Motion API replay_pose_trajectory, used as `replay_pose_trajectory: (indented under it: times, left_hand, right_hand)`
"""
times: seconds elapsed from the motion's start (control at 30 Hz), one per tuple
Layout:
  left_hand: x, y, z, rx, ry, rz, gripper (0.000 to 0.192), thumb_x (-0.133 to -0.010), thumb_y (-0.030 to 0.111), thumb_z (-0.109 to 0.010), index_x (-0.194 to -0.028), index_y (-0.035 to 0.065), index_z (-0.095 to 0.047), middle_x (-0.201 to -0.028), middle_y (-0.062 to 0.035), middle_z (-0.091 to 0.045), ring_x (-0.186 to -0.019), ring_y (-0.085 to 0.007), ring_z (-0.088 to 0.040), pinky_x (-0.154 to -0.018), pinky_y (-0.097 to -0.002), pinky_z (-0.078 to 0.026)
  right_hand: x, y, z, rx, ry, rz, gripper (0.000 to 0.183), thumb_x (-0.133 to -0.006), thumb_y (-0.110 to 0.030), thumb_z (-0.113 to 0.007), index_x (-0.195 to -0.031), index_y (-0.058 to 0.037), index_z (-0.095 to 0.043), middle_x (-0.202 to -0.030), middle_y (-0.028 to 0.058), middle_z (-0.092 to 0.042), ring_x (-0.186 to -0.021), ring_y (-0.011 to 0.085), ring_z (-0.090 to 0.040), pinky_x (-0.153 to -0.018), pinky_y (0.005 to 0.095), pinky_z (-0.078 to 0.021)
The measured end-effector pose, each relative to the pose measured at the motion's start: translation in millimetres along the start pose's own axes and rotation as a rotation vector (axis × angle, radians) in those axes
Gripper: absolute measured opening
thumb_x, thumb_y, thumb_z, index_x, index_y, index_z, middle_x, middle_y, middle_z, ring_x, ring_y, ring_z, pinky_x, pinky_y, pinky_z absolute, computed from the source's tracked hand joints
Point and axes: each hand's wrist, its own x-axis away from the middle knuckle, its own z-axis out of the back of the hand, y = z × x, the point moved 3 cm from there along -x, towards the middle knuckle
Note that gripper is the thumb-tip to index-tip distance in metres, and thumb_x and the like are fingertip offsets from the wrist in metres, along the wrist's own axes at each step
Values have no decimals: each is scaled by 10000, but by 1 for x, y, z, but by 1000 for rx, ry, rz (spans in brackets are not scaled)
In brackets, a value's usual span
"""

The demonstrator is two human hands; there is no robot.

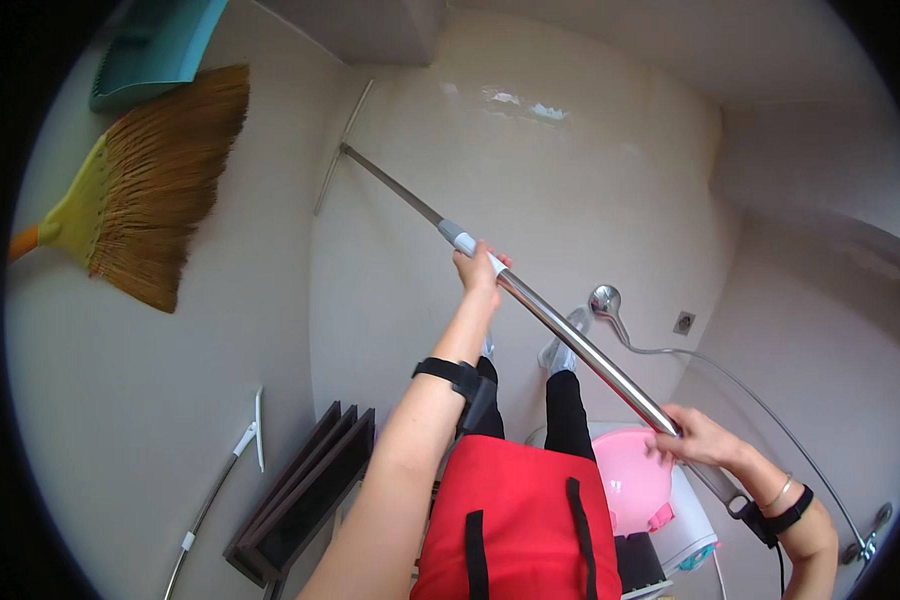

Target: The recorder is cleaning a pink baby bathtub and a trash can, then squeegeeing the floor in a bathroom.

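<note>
A long-handled floor squeegee (345, 148) runs diagonally across the view, its thin blade at the upper left on the pale floor, close to the left wall. My left hand (483, 266) grips the white collar midway along its metal pole. Near the pole's lower right end, my right hand (694, 436) is closed around the shiny metal tube. Beneath the pole, a chrome shower head (605, 300) lies on the floor beside my covered feet. Small wet, shiny patches show on the floor farther ahead.
A straw broom (172, 180) and a teal dustpan (150, 67) are at the left wall, with a smaller squeegee (259, 429) below. Dark folded panels (307, 495) stand lower left. A pink basin (634, 480), floor drain (684, 323) and shower hose (750, 390) are on the right.
</note>
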Motion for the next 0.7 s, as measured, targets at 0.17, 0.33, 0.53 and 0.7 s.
replay_pose_trajectory:
  times: [0.17, 0.33, 0.53, 0.7]
  left_hand:
    - [-65, 0, 25, 312, -150, 361, 466, -847, 336, -555, -1122, 23, -345, -898, -135, -470, -677, -235, -542, -629, -379, -533]
    - [-109, 5, 19, 185, -38, 411, 381, -828, 395, -578, -886, 50, -425, -647, -48, -447, -529, -176, -474, -519, -324, -472]
    - [-95, -18, 7, 170, 28, 342, 355, -855, 332, -563, -672, 120, -345, -476, 40, -287, -374, -76, -278, -402, -267, -352]
    - [-85, -12, -9, 196, -162, 371, 340, -880, 309, -525, -677, 114, -335, -503, 41, -277, -388, -83, -261, -399, -254, -341]
  right_hand:
    - [54, 77, -3, 341, 234, -117, 283, -758, -256, -655, -847, -15, -534, -597, 140, -579, -544, 250, -597, -530, 364, -465]
    - [86, 85, -24, 726, 674, -153, 248, -705, -242, -661, -760, -38, -531, -556, 188, -557, -565, 387, -569, -520, 439, -456]
    - [90, 121, -29, 677, 610, -206, 247, -721, -253, -666, -704, -24, -575, -561, 177, -571, -527, 337, -584, -519, 403, -463]
    - [97, 123, -36, 56, 176, -337, 316, -724, -290, -719, -754, 7, -616, -583, 70, -589, -549, 131, -551, -558, 304, -461]
